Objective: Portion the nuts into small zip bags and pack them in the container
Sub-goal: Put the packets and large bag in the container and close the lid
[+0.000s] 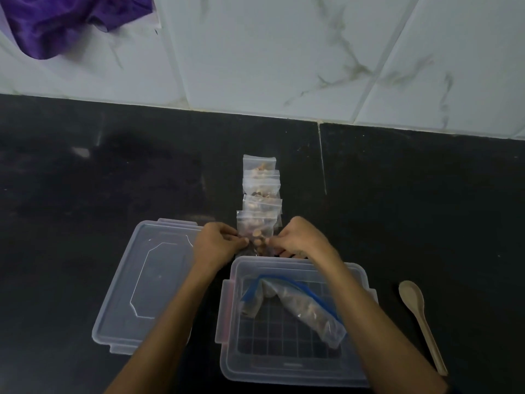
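Both hands pinch the nearest small zip bag (pixel 255 233) by its side edges: left hand (pixel 218 245) w/ fingertips on the left edge, right hand (pixel 298 240) w/ fingertips on the right edge. Prob. squaring it up or lifting it for packing; can't tell which. It heads a row of filled bags (pixel 261 189) overlapping one another, running toward the counter's back edge, likely lined up for easy counting. Just in front, toward the near edge, sits the open container (pixel 295 373), holding only a big blue-zip bag of nuts (pixel 298 305), the bulk supply. Its lid (pixel 147 282) lies beside it on the left; a wooden spoon (pixel 420 317) lies on the right, w/in reach for scooping. Counter (pixel 85 180) is dark, polished stone; behind it a white marbled tile wall (pixel 284 52), purple cloth (pixel 71 21) at top left.
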The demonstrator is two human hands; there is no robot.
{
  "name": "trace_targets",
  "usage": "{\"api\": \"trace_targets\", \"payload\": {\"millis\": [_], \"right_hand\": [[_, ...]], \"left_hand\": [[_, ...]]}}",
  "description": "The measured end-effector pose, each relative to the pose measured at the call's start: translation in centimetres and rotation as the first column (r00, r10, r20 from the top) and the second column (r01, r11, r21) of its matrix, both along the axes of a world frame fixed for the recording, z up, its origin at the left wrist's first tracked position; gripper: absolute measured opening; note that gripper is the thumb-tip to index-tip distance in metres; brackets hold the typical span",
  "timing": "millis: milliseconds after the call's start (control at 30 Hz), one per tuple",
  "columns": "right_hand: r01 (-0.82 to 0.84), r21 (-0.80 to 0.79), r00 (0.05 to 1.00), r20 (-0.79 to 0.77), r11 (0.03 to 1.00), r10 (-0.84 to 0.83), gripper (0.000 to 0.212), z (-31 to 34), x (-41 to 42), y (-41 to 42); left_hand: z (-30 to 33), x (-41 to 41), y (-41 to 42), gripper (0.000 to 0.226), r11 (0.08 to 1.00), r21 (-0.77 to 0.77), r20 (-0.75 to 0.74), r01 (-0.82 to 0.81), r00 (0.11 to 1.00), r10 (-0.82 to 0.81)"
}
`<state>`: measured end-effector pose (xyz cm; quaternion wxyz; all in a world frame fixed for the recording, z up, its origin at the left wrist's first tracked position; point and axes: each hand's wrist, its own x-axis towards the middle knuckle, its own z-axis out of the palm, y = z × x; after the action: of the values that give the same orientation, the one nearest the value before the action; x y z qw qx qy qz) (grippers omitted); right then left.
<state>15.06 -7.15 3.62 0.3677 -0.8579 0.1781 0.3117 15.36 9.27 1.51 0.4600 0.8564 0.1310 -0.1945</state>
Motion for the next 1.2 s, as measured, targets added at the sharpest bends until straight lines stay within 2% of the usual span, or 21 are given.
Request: {"api": "trace_targets", "payload": {"millis": [133, 267, 467, 600, 833, 967, 1033, 1100, 1200], "right_hand": [[-0.015, -0.009, 1.0, -0.003, 1.0, 0.015, 0.018, 0.1, 0.2, 0.0], [-0.032, -0.01, 0.998, 0.06, 0.999, 0.032, 0.011, 0.4, 0.0, 0.0], [0.099, 0.031, 0.973, 0.208, 0.995, -0.103, 0.013, 0.0, 0.3, -0.2], [0.147, 0.068, 0.968, 0.196, 0.987, -0.158, 0.009, -0.8, 0.6, 0.0], [0.192, 0.155, 0.958, 0.184, 0.969, -0.219, 0.023, -0.7, 0.8, 0.0], [0.202, 0.257, 0.955, 0.16, 0.945, -0.248, 0.011, 0.5, 0.4, -0.1], [0.214, 0.315, 0.949, 0.156, 0.924, -0.273, 0.034, 1.8, 0.2, -0.2], [0.2, 0.351, 0.942, 0.189, 0.915, -0.278, 0.04, 3.4, -0.2, -0.3], [0.122, 0.36, 0.92, 0.309, 0.925, -0.242, 0.029, 5.9, -1.3, -0.6]], "left_hand": [[-0.5, -0.1, -0.3, 0.017, 0.999, -0.054, -0.019, 0.006, 1.0, -0.008], [-0.8, 0.0, -0.6, 0.008, 0.999, -0.038, 0.063, 0.013, 0.998, -0.01], [0.3, 1.2, -1.4, 0.012, 0.997, -0.071, 0.227, 0.031, 0.974, -0.014], [-0.3, 1.5, -1.6, 0.018, 0.997, -0.063, 0.208, 0.037, 0.978, -0.023], [-0.6, 1.4, -1.5, 0.027, 0.985, -0.167, 0.129, -0.035, 0.99, 0.057], [0.6, 1.1, -1.4, 0.04, 0.975, -0.212, 0.099, -0.065, 0.991, 0.087], [1.9, 0.9, -1.3, 0.044, 0.965, -0.249, 0.095, -0.078, 0.99, 0.105], [3.6, 0.6, -1.0, 0.045, 0.96, -0.273, 0.116, -0.062, 0.988, 0.097], [6.8, -0.5, -0.3, 0.035, 0.957, -0.288, 0.179, 0.037, 0.984, 0.016]]}}
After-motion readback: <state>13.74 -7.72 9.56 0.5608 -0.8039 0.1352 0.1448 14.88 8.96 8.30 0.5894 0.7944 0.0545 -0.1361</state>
